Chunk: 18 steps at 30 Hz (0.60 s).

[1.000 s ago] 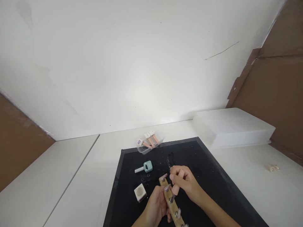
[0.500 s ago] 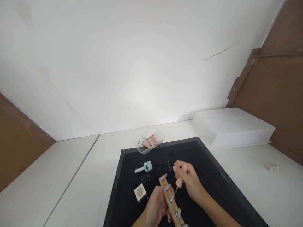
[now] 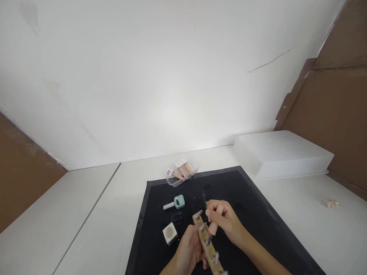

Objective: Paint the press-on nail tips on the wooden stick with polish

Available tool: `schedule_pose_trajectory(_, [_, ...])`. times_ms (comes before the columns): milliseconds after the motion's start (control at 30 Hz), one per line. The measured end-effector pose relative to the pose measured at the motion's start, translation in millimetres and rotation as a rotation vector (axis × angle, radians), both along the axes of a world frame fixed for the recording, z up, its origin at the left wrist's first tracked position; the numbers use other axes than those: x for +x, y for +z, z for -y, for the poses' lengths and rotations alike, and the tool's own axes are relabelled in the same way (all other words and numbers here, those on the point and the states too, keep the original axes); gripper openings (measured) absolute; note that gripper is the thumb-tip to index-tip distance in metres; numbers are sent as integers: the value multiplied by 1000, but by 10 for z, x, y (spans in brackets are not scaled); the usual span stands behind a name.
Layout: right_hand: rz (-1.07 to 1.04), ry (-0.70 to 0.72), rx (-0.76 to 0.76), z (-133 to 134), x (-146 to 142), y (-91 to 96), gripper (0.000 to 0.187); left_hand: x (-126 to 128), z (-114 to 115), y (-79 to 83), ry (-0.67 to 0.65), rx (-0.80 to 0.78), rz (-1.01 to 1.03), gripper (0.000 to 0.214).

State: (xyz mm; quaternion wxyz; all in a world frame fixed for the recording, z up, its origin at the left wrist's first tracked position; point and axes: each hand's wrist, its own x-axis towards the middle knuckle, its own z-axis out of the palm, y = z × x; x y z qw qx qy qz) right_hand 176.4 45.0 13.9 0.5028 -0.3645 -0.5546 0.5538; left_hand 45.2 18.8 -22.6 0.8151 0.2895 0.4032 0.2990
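Wooden strip (image 3: 210,249), long axis near-right to far-left, in clenched left hand (image 3: 187,253); pink brush handle (image 3: 213,228) in right hand (image 3: 227,223) pinch.

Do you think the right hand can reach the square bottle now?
Probably, but not straight: the wooden strip in the left hand lies between the square bottle and the right hand, which holds a brush.

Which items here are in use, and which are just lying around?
In use: left hand, wooden strip, right hand, pink brush, square bottle.
Lying about: teal bottle, clear tray, white box.
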Motion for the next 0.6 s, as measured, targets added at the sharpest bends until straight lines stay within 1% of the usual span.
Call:
schedule_pose_trajectory(200, [44,-102,-15,-26,-4,-58,34,-16,-11,-39,2,-9,17,32])
schedule_pose_trajectory(300, [61,-170,-28,-39,-7,-79,36,-20,-10,-41,19,-24,25,29])
schedule_pose_trajectory(400, [46,-205,-35,-47,-7,-77,36,-24,-9,-34,28,-31,39,29])
schedule_pose_trajectory(500, [-3,-197,-30,-51,-4,-78,35,-26,-9,-23,33,-40,39,30])
schedule_pose_trajectory(600, [-36,-134,-36,-51,4,-88,34,-24,-8,-12,39,-47,34,30])
